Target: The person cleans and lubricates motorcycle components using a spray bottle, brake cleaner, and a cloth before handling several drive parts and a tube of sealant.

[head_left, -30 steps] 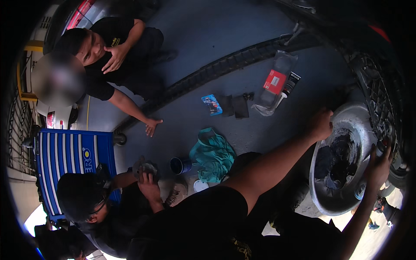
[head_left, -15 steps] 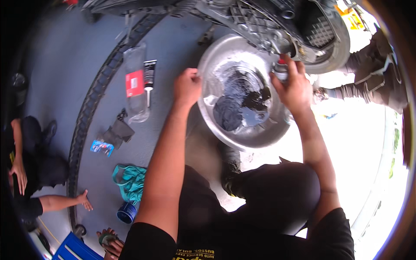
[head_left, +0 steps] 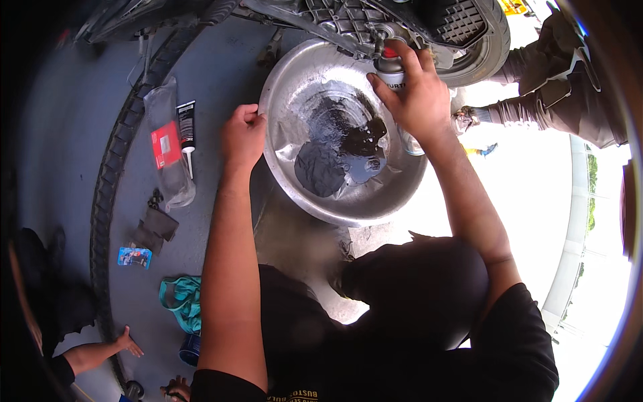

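Observation:
A wide silver metal basin (head_left: 288,192) sits below the engine of a motorcycle. Dark oily liquid (head_left: 365,139) and a crumpled dark cloth-like lump (head_left: 320,169) lie in it. My left hand (head_left: 244,137) is closed at the basin's left rim, fingertips on the edge. Over the far right rim, my right hand (head_left: 420,97) grips an aerosol spray can (head_left: 390,79) with a red top. My index finger is on that top, close to the engine's round metal part (head_left: 383,32). Whether spray comes out, I cannot tell.
To the left lie a sealant tube (head_left: 187,134), a clear plastic bag with a red label (head_left: 167,146), a blue packet (head_left: 134,257) and a teal cloth (head_left: 182,301). Another person's hand (head_left: 128,343) reaches in at lower left. Someone's legs (head_left: 536,117) are at right.
The whole view has shifted, so the basin and floor items appear farther left. The spray can in my right hand is slightly nearer the engine. My left hand stays at the rim.

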{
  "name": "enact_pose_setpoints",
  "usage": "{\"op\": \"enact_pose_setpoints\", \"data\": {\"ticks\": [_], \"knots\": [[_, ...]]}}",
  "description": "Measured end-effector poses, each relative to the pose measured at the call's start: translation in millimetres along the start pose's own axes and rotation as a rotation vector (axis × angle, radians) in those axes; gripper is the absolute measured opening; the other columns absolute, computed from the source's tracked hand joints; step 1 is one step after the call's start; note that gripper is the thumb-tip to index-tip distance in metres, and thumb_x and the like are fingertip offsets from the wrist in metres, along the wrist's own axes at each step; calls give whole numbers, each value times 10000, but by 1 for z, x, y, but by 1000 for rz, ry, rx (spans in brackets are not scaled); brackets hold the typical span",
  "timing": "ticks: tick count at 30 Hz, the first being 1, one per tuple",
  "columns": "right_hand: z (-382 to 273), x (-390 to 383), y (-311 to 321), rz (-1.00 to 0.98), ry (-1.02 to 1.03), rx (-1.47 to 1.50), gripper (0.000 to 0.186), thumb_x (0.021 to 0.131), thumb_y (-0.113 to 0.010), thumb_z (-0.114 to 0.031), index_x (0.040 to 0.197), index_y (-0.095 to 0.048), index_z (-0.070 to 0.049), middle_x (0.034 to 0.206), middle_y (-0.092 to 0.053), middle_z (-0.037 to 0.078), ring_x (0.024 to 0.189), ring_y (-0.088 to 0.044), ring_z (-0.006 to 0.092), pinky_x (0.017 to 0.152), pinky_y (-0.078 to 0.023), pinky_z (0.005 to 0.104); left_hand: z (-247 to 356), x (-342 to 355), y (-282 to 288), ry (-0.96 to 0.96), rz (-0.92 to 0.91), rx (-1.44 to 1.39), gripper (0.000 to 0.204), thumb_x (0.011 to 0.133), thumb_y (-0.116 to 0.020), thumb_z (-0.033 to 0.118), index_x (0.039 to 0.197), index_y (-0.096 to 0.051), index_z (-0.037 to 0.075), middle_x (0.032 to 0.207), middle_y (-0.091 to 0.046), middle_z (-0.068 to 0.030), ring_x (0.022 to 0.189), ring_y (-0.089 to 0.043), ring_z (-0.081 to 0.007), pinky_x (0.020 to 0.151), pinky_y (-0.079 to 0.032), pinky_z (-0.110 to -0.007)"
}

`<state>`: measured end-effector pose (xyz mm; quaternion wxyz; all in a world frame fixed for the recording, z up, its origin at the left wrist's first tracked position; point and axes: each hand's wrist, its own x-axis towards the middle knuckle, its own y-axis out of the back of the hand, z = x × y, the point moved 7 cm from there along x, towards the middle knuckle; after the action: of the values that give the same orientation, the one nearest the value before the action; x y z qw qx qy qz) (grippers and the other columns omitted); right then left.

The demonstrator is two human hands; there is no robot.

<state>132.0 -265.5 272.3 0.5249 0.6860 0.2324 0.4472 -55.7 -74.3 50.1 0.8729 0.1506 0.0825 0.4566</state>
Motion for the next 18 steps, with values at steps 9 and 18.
{"op": "enact_pose_setpoints", "data": {"ticks": [9,18], "knots": [[-27,-3,-7,-25,136,10,565,862,-721,-446,1367,-497,-330,1121,-563,163,796,-700,380,663,-590,483,-8,-3,-5,12,-15,-78,243,905,-680,124,1106,-647,-9,904,-730,-106,796,-702,-206,728,-536,-339],[-26,-5,11,124,178,-4,557,849,-735,-439,1353,-524,-327,1124,-559,150,808,-698,353,626,-590,474,-6,1,-10,60,-40,29,296,921,-720,208,1103,-649,-14,922,-728,-97,829,-678,-162,761,-526,-309]]}}
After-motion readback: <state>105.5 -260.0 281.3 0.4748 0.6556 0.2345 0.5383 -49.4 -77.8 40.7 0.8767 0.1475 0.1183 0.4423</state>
